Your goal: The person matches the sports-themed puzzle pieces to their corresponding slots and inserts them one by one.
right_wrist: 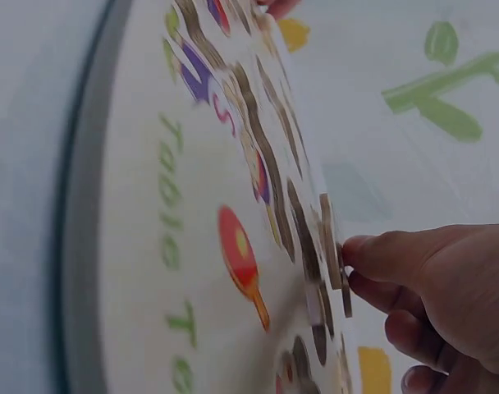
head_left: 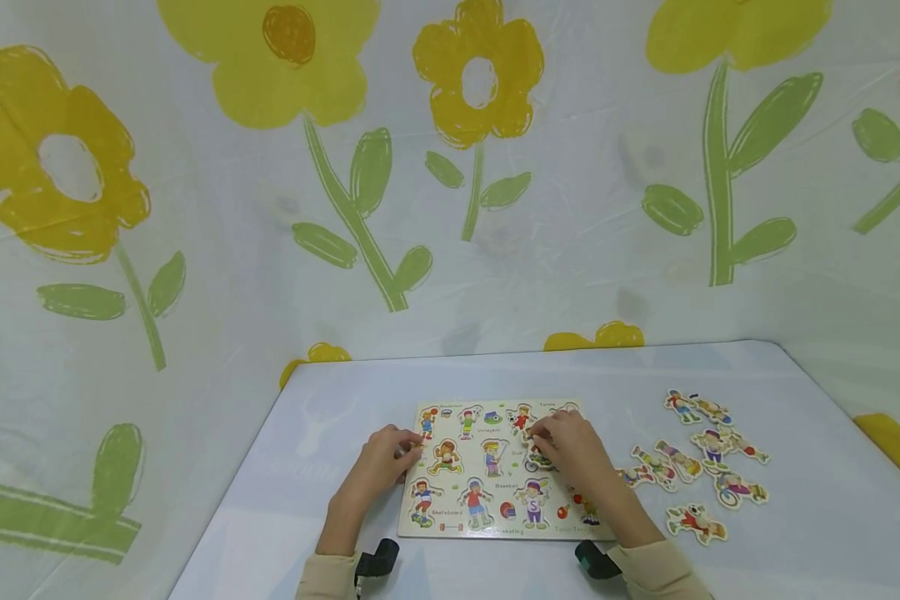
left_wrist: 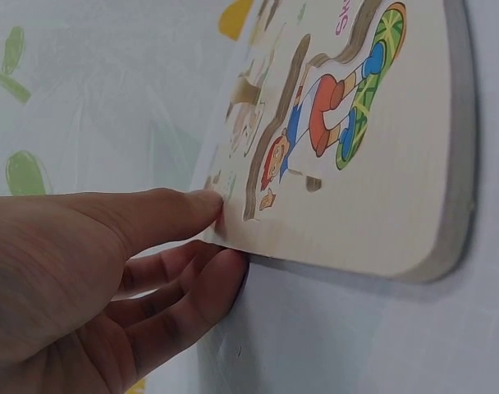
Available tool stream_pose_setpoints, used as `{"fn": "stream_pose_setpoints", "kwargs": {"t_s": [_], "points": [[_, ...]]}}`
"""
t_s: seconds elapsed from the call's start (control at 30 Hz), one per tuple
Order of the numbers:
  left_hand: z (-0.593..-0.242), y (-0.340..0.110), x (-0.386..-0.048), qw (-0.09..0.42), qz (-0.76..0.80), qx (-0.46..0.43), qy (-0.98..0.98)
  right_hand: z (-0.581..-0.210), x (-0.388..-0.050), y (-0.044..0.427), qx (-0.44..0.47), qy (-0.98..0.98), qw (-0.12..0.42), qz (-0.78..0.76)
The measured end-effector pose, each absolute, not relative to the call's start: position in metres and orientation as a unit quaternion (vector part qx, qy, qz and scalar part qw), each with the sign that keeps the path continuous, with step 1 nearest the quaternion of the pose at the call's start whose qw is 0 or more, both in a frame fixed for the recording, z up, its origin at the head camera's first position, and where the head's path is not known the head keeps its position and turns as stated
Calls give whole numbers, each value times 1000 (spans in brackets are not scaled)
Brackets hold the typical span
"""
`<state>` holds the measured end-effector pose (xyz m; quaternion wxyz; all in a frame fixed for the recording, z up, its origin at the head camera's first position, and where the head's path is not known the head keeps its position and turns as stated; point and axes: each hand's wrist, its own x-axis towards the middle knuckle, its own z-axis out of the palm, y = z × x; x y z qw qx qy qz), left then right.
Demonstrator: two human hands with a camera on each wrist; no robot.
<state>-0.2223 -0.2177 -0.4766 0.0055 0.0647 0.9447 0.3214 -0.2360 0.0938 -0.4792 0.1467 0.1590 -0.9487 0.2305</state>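
A pale wooden puzzle board with cut-out pictures of children playing sports lies on the table. At its left edge is my left hand, pinching the board with the thumb on top and the fingers against the edge. Over the upper right part of the board, my right hand pinches a thin wooden puzzle piece between thumb and fingers, close above the surface. The picture on that piece is hidden. A skateboarder picture shows in its recess near my left hand.
Several loose puzzle pieces lie right of the board, among them a nearest one and a wheeled one. Some overlap. A flower-printed curtain stands behind the white table. Black wrist cameras show at both sleeves.
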Motion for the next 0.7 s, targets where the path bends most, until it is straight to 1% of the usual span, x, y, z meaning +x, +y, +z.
{"fn": "stream_pose_setpoints", "kwargs": {"t_s": [0.23,0.43,0.7], "points": [[-477,-219,-222,3,325,63,944,-480,-227,74,168,-949,146,223],[-478,-217,-222,9,333,59,941,-480,-221,55,187,-946,159,213],[-479,-218,-223,9,329,59,942,-476,-217,37,191,-947,150,211]]}}
